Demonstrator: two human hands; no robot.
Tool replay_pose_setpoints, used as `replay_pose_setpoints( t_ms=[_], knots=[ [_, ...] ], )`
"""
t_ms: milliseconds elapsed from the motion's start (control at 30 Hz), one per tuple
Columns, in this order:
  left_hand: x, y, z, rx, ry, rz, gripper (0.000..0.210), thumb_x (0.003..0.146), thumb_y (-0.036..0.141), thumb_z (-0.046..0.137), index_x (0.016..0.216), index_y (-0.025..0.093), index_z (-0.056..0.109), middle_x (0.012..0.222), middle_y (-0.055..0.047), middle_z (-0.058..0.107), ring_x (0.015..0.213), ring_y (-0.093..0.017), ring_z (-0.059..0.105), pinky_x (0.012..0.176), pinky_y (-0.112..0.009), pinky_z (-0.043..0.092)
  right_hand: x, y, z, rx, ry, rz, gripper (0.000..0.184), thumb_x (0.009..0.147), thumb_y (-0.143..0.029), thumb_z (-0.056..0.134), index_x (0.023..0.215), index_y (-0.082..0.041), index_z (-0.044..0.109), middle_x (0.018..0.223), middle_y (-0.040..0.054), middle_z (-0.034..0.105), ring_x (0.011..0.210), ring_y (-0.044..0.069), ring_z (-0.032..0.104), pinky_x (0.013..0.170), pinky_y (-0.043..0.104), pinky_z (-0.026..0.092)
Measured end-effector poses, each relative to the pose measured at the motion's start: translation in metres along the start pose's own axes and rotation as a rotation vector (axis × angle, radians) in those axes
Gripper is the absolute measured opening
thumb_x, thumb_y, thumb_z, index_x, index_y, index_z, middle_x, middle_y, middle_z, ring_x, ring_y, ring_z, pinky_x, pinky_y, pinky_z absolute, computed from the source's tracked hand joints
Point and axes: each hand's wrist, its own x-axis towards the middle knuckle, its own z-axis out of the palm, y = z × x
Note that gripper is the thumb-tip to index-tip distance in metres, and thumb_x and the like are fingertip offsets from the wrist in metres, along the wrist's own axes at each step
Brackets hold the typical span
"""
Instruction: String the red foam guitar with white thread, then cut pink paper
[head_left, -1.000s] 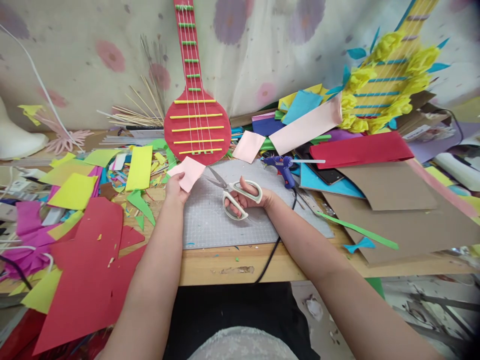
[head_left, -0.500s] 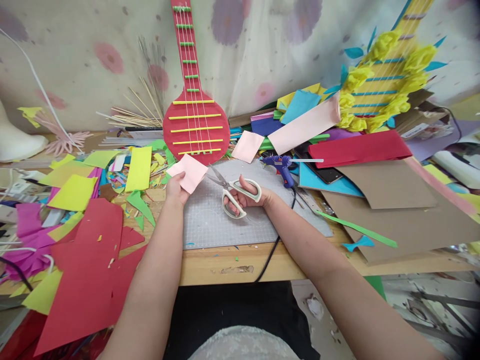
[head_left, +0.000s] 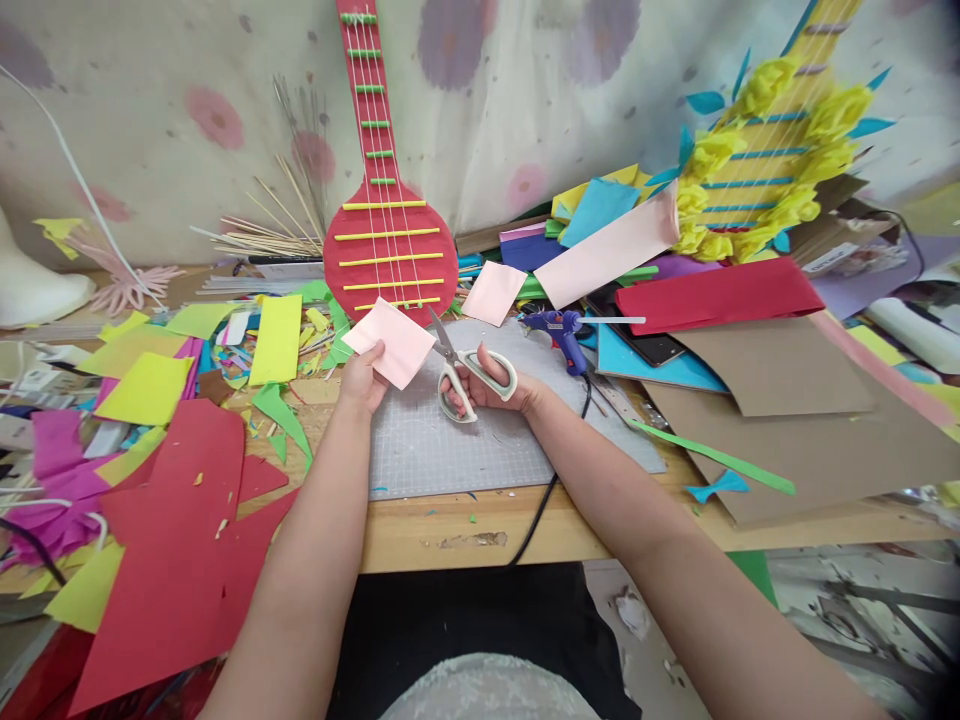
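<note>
My left hand (head_left: 365, 380) pinches a pale pink square of paper (head_left: 394, 345) by its lower left edge. In my right hand (head_left: 491, 388) is a pair of scissors (head_left: 454, 365) with white and grey handles, fingers through the loops. Its blades are parted, pointing up and left, close to the right corner of the pink square. Both hands are over a grey cutting mat (head_left: 457, 465). A second pink square (head_left: 495, 293) lies behind the mat. A red paper lute (head_left: 390, 245) with yellow bars and white strings leans at the back.
A purple glue gun (head_left: 561, 335) rests on the mat's right side. Brown cardboard (head_left: 795, 450) and a folded red sheet (head_left: 720, 295) lie to the right. Red paper (head_left: 180, 530) and coloured scraps cover the left. A yellow flowered instrument (head_left: 757, 180) stands at the back right.
My left hand has shifted slightly right and turned the pink square, which sits nearer the scissors. The scissors have tilted more upright and moved slightly up and left.
</note>
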Motion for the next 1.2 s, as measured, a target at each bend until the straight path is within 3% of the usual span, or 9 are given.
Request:
replay_pose_setpoints(
  t_ms=[400,600,800,1000,1200],
  knots=[
    [0.002,0.003,-0.004,0.028,-0.022,0.002,0.031,0.082,0.005,0.056,0.109,0.017,0.065,0.099,-0.006,0.074,0.090,-0.017,0.070,0.090,-0.032,0.054,0.000,0.002,-0.004,0.013,0.087,-0.057,0.065,0.087,-0.070,0.024,0.081,-0.012,0.054,0.050,-0.0049,0.040,0.041,0.006,0.037,0.040,0.018,0.033],
    [0.003,0.000,-0.006,0.016,-0.027,0.008,0.033,0.079,0.005,0.061,0.109,0.017,0.065,0.101,-0.008,0.073,0.090,-0.019,0.070,0.090,-0.033,0.054,-0.001,0.002,-0.006,0.019,0.119,-0.043,0.059,0.087,-0.067,0.034,0.079,-0.012,0.054,0.047,-0.0064,0.038,0.037,0.005,0.033,0.035,0.016,0.026],
    [0.001,0.001,-0.005,0.026,-0.023,0.005,0.027,0.080,0.004,0.057,0.103,0.016,0.066,0.097,-0.007,0.074,0.091,-0.017,0.070,0.089,-0.031,0.054,-0.004,0.002,-0.004,0.009,0.093,-0.047,0.060,0.088,-0.066,0.029,0.080,-0.012,0.053,0.047,-0.0063,0.038,0.038,0.005,0.034,0.038,0.017,0.028],
    [-0.004,-0.009,0.001,0.074,-0.047,-0.002,0.021,0.076,0.004,0.060,0.093,0.015,0.066,0.090,-0.006,0.074,0.086,-0.018,0.070,0.089,-0.035,0.054,-0.007,-0.005,0.005,0.009,0.048,0.019,0.073,0.085,-0.073,0.012,0.085,-0.012,0.052,0.054,-0.0005,0.048,0.047,0.010,0.045,0.045,0.022,0.037],
    [-0.008,-0.016,0.007,0.076,-0.062,-0.017,0.018,0.075,0.005,0.063,0.089,0.017,0.065,0.088,-0.005,0.074,0.089,-0.019,0.070,0.088,-0.035,0.054,-0.003,-0.009,0.005,-0.017,0.090,-0.022,0.073,0.083,-0.075,0.015,0.082,-0.012,0.053,0.055,-0.0007,0.049,0.046,0.010,0.047,0.046,0.023,0.039]
  ],
)
